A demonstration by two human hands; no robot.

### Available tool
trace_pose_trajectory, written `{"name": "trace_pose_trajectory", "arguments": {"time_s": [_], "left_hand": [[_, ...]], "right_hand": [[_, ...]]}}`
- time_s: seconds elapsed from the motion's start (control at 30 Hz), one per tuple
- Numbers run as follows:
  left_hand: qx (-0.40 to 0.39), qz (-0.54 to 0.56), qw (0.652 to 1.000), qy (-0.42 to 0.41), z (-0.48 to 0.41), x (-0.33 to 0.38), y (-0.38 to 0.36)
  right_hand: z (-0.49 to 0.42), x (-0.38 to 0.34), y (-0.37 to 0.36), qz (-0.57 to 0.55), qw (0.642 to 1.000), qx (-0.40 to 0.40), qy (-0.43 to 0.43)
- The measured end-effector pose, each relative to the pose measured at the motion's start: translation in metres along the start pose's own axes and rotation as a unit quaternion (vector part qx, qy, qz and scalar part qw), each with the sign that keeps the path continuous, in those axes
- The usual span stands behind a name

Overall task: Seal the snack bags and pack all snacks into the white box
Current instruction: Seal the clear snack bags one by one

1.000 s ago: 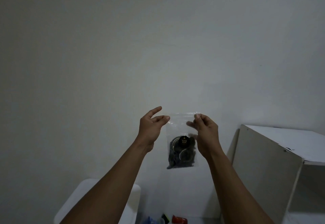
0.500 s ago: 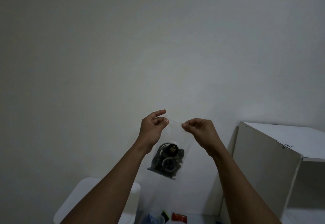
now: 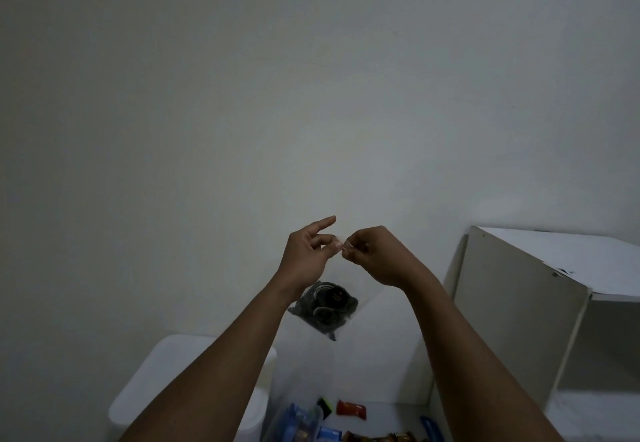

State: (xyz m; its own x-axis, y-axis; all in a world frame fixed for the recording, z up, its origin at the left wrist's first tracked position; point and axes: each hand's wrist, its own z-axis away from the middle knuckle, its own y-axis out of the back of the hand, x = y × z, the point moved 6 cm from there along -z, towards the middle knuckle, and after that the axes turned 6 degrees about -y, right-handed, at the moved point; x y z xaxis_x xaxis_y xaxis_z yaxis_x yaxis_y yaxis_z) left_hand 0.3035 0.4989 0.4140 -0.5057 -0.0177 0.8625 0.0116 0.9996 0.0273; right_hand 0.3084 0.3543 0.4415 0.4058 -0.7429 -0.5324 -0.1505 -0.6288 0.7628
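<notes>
A white open-fronted cabinet (image 3: 519, 306) stood at the right, and the white box (image 3: 138, 403) sat at lower left, partly behind the left forearm. Held up between them, the left hand (image 3: 306, 256) and right hand (image 3: 379, 256) pinched the top edge of a clear zip bag of dark cookies (image 3: 327, 304), which hung tilted in the air; the left forefinger pointed straight out. Small wrapped snacks (image 3: 351, 409) lay below.
</notes>
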Motion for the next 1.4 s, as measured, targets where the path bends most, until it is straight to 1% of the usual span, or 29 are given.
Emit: {"name": "trace_pose_trajectory", "arguments": {"time_s": [0.07,0.2,0.27,0.37,0.5,0.67,0.73,0.8,0.87,0.97,1.03,1.13,1.2,1.23,1.3,1.33,1.4], "left_hand": [[0.007,0.004,1.000,-0.003,0.000,0.002,0.001],[-0.003,-0.008,1.000,-0.022,-0.004,0.009,0.005],[-0.008,-0.010,1.000,-0.017,-0.005,0.009,0.009],[0.000,-0.003,1.000,-0.014,-0.002,0.007,0.012],[0.053,0.016,0.998,-0.018,0.004,0.003,0.017],[0.085,0.018,0.996,-0.004,0.011,-0.014,0.021],[0.095,0.025,0.995,0.006,0.013,-0.021,0.026],[0.087,0.022,0.996,0.015,0.014,-0.028,0.027],[0.082,0.024,0.996,0.027,0.018,-0.037,0.025],[0.091,0.036,0.994,0.056,0.027,-0.053,0.020],[0.112,0.037,0.990,0.080,0.034,-0.068,0.020],[0.173,0.003,0.978,0.116,0.054,-0.091,0.022],[0.194,-0.003,0.967,0.166,0.073,-0.107,0.019],[0.178,0.022,0.963,0.202,0.082,-0.116,0.013],[0.125,0.115,0.948,0.269,0.097,-0.133,-0.002],[0.111,0.156,0.938,0.289,0.103,-0.141,-0.007],[0.115,0.196,0.922,0.313,0.115,-0.156,-0.011]], "right_hand": [[0.002,0.005,-0.007,-0.022,1.000,-0.005,-0.011],[0.008,0.006,-0.005,-0.117,0.991,0.062,-0.013],[0.008,0.002,-0.003,-0.143,0.986,0.081,-0.012],[0.005,-0.004,-0.008,-0.144,0.987,0.073,-0.013],[0.001,-0.005,-0.018,-0.107,0.992,0.061,-0.003],[0.016,0.018,-0.033,-0.104,0.993,0.051,-0.030],[0.029,0.034,-0.037,-0.132,0.989,0.044,-0.052],[0.043,0.050,-0.043,-0.185,0.979,0.037,-0.082],[0.055,0.063,-0.048,-0.235,0.963,0.055,-0.117],[0.068,0.074,-0.056,-0.306,0.930,0.114,-0.166],[0.075,0.075,-0.063,-0.333,0.916,0.137,-0.179],[0.083,0.075,-0.078,-0.322,0.923,0.147,-0.153],[0.090,0.079,-0.090,-0.301,0.932,0.146,-0.136],[0.093,0.081,-0.097,-0.294,0.937,0.140,-0.129],[0.100,0.087,-0.115,-0.299,0.940,0.112,-0.120],[0.104,0.091,-0.124,-0.309,0.939,0.093,-0.119],[0.112,0.101,-0.143,-0.324,0.936,0.054,-0.128]]}}
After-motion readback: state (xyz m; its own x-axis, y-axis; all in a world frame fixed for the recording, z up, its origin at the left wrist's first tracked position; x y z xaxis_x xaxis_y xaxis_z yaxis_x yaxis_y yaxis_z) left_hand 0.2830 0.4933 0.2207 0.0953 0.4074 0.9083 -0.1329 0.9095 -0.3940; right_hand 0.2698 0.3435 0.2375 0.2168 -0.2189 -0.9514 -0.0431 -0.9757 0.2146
